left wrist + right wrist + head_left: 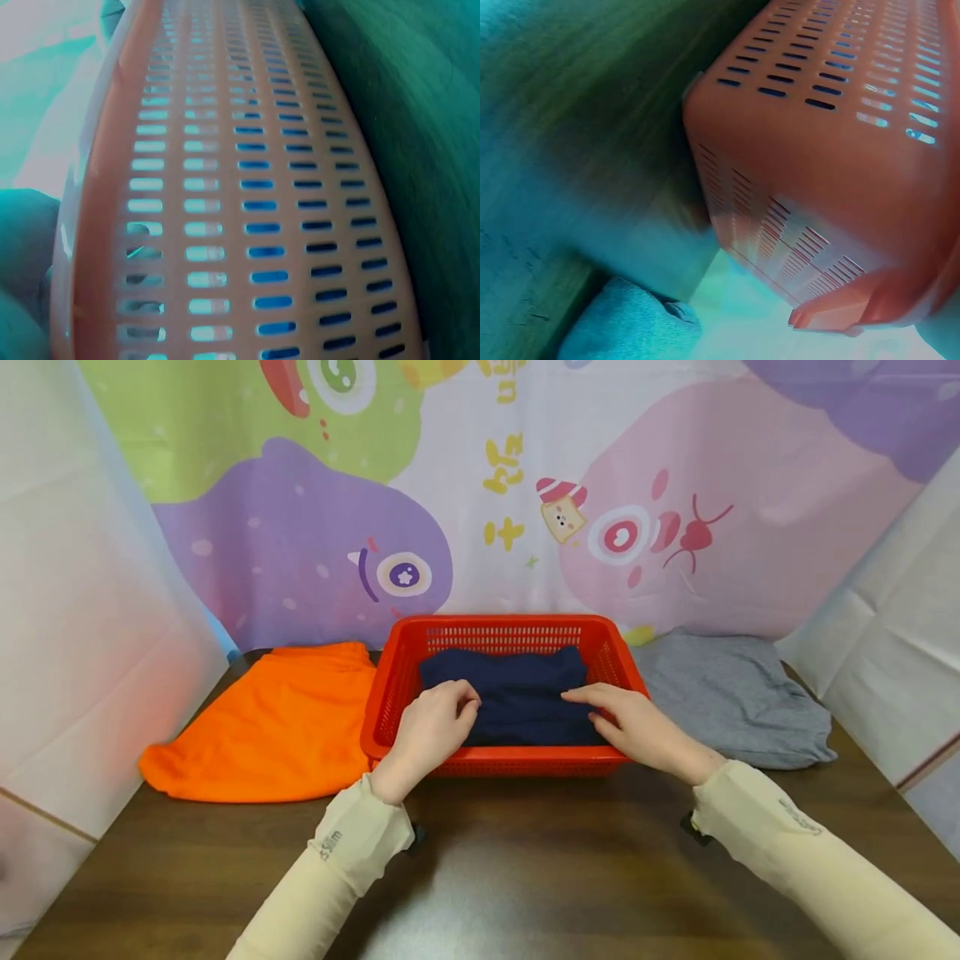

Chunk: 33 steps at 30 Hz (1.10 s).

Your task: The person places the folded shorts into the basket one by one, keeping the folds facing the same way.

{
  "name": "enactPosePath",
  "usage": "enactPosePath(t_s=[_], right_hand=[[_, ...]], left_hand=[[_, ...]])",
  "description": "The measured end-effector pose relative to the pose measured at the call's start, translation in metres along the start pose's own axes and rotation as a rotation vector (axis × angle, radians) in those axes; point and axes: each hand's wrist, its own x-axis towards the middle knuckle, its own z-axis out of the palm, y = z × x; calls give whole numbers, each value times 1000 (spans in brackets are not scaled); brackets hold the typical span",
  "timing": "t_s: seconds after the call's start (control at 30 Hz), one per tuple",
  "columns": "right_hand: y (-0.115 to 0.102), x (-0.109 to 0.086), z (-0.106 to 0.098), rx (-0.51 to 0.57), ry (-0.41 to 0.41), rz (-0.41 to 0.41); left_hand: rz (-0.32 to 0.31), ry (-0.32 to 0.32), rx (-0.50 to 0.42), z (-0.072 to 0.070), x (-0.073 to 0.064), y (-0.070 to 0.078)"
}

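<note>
A navy folded cloth (517,681) lies inside a red perforated plastic basket (525,758). Over the basket's front left part is my left hand (433,724), its fingers bent downward beside the cloth, with nothing visibly held. My right hand (637,724) reaches over the front right part, fingers loosely extended above the cloth. Whether either hand's fingertips touch the cloth I cannot tell. The left wrist view shows the basket's slotted wall (236,172) close up, with part of the hand (22,285) at the left edge. In the right wrist view, a basket corner (795,165) fills the right side.
An orange cloth (277,727) lies on the brown table (525,860) left of the basket. To the right is a grey cloth (735,702), partly behind my right hand. A cartoon-printed curtain (495,568) hangs right behind the basket, and pale sheets flank both sides.
</note>
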Motion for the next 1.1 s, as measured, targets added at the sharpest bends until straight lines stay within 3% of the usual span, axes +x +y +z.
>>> enactPosePath(t_s=[0.23,0.53,0.87,1.1], right_hand=[[-5,-12,-4,15,99,-34],[-7,-26,-14,-4,163,-27],[-3,-52,-22,17,204,122],[-2,-68,-27,31,227,186]], left_hand=[[43,48,-35,3,-5,8],[131,88,-66,6,-13,26],[278,102,-109,24,-30,49],[430,139,-97,28,-38,64]])
